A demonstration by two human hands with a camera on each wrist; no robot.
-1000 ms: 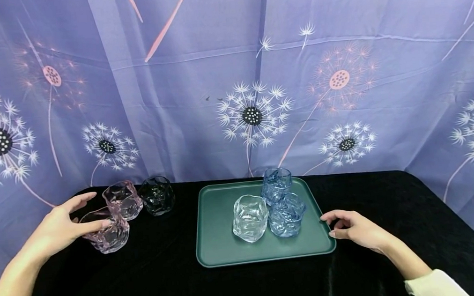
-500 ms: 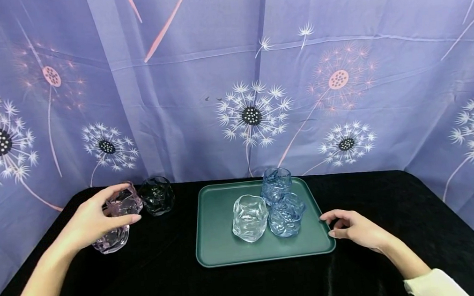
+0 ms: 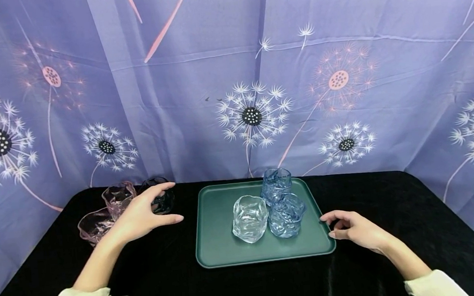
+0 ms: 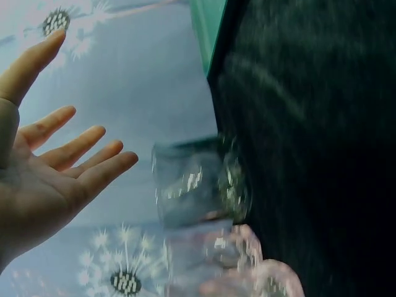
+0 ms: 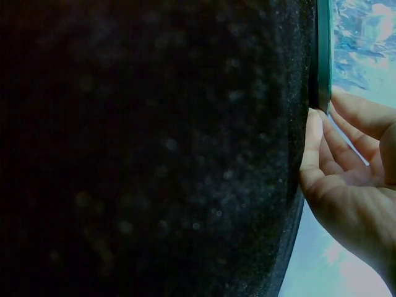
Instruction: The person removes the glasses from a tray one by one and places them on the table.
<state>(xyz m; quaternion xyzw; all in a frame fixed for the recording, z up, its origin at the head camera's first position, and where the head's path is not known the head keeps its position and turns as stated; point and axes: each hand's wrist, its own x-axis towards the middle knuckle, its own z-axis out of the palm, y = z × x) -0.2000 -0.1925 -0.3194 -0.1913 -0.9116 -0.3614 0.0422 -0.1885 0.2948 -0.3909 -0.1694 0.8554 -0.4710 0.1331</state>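
Observation:
My left hand (image 3: 139, 215) hovers over the left side of the table, thumb and fingers spread, holding nothing. In the head view it overlaps a dark smoky glass (image 3: 166, 202), part of which shows between thumb and forefinger. In the left wrist view the blurred dark glass (image 4: 189, 189) stands apart from the outstretched fingers. Two pink wavy glasses (image 3: 118, 196) lie behind and left of this hand, partly covered by it. My right hand (image 3: 356, 229) pinches the right rim of a green tray (image 3: 221, 253), thumb and fingertips at the edge.
On the tray stand a clear faceted glass (image 3: 250, 219) and two blue glasses (image 3: 287, 216), close together. A black cloth (image 3: 253, 287) covers the table. Behind it hangs a purple dandelion-print curtain (image 3: 199, 99).
My left hand has moved rightward from the front pink glass, past the other pink glass, to the dark glass, fingers staying spread. My right hand and the tray have stayed put.

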